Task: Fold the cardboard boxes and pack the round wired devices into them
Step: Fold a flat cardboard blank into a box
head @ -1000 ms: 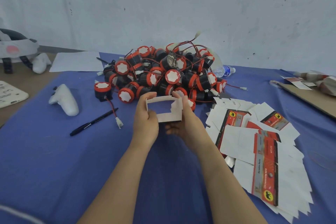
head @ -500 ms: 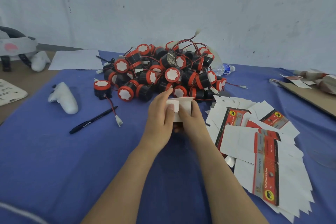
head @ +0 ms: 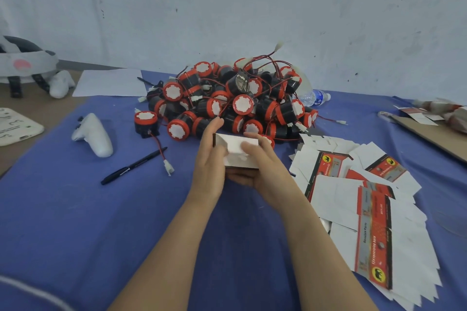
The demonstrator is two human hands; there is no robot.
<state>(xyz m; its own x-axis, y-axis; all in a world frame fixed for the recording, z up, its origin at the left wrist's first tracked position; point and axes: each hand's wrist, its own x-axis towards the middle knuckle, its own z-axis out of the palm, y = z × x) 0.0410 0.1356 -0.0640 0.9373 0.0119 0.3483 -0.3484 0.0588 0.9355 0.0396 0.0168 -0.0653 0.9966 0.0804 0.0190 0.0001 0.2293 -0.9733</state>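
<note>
Gripping a white cardboard box by its side edges, my left hand and right hand hold it above open blue-clothed counter, near the heap of red-and-black round wired devices; flat printed cartons crowd the right.

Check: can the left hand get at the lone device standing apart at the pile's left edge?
Probably yes. The lone device stands on cloth ahead-left of the left hand, nothing between them. But that hand and the right hand both hold the cardboard box, so it must let go first.
</note>
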